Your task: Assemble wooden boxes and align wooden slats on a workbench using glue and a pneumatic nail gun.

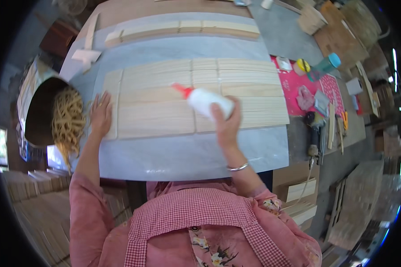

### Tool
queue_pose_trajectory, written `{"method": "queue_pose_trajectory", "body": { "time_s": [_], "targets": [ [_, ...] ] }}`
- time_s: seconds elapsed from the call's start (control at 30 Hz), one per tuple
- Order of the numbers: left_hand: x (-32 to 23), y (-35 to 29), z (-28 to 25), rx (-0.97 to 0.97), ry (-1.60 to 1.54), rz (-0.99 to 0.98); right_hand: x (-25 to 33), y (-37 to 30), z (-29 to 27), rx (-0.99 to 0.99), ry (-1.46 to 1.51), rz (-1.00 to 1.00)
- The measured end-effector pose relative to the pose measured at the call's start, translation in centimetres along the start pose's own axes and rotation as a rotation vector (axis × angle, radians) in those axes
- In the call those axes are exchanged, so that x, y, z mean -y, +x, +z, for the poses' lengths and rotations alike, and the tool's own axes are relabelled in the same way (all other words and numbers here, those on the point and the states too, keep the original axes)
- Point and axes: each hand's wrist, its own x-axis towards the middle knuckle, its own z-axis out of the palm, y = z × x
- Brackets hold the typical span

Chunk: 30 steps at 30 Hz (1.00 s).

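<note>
A white glue bottle (209, 103) with a red nozzle is gripped in my right hand (228, 122), tilted with its tip toward the upper left. It hangs over a panel of pale wooden slats (156, 104) laid side by side on the table, with grooves running across them. Whether the nozzle touches the wood I cannot tell. My left hand (101, 115) lies flat at the panel's left end, fingers stretched out and holding nothing.
Another row of wood strips (182, 30) lies at the table's far side. Left stands a container with yellowish bands (69, 113) spilling out. On the right, a pink mat (294, 86) holds a teal-lidded bottle (327, 66); a dark air tool (314, 138) hangs near the table edge.
</note>
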Motion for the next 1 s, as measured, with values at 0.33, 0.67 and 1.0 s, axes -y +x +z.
{"method": "queue_pose_trajectory", "body": {
  "time_s": [0.33, 0.67, 1.0],
  "targets": [
    [-6.9, -2.3, -3.0, -0.033, -0.13, 0.126, -7.8, 19.8, -26.5, -0.465, -0.751, -0.159],
    [-14.6, -4.8, -5.7, 0.212, 0.002, 0.348, -4.0, 13.0, -20.5, 0.576, -1.098, -0.529],
    [-14.5, -0.8, -1.0, 0.086, 0.137, 0.304, -6.6, 10.5, -16.7, 0.559, -1.026, -0.599]
  ]
}}
